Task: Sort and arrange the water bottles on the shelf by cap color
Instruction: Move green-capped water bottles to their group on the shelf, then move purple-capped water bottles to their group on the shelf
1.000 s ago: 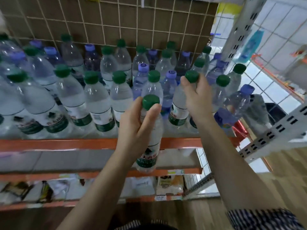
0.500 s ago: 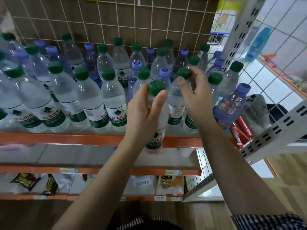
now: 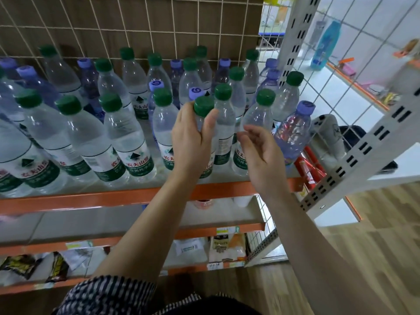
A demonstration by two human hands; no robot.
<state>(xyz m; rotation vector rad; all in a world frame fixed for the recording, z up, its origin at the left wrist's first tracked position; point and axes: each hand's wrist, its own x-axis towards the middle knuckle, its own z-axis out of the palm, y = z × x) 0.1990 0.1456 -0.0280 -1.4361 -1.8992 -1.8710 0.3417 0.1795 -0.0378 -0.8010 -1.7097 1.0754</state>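
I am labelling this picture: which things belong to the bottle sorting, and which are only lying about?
For the job: green-capped bottle held by the left hand; open right hand; other green-capped bottles; purple-capped bottles; shelf.
Lying about: blue bottle at upper right; red packs at the shelf's right end; snack packets below.

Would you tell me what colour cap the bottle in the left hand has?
Dark green; the head view shows the cap atop the bottle in the left hand.
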